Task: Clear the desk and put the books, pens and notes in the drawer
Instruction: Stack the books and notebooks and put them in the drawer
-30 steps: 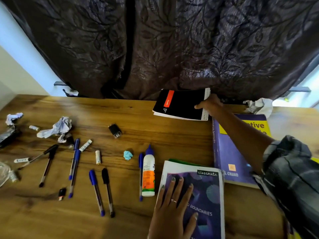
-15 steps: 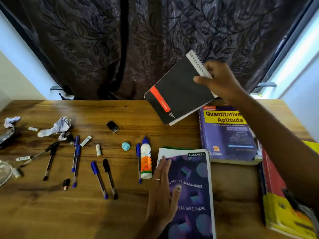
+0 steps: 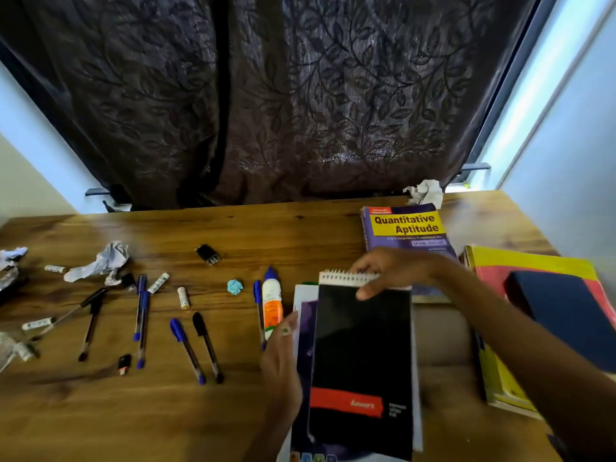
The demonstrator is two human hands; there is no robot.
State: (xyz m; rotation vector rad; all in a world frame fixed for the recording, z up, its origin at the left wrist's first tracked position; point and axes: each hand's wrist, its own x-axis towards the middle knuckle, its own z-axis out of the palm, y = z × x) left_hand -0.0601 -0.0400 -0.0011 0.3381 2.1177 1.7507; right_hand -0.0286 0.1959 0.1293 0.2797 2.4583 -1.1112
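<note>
The book (image 3: 408, 230) at one o'clock reads "Quantitative Aptitude" in dark letters on a yellow panel. The black notepad (image 3: 361, 368) lies at five o'clock on a purple book (image 3: 305, 345), its spiral edge away from the person, its red band bearing small writing too blurred to read. The right hand (image 3: 388, 273) grips that spiral edge, fingers curled over it. The left hand (image 3: 281, 365) rests flat-fingered against the stack's left edge. Pens (image 3: 186, 350) lie scattered at nine o'clock on the bench (image 3: 233, 411), with bare wood along the near edge.
</note>
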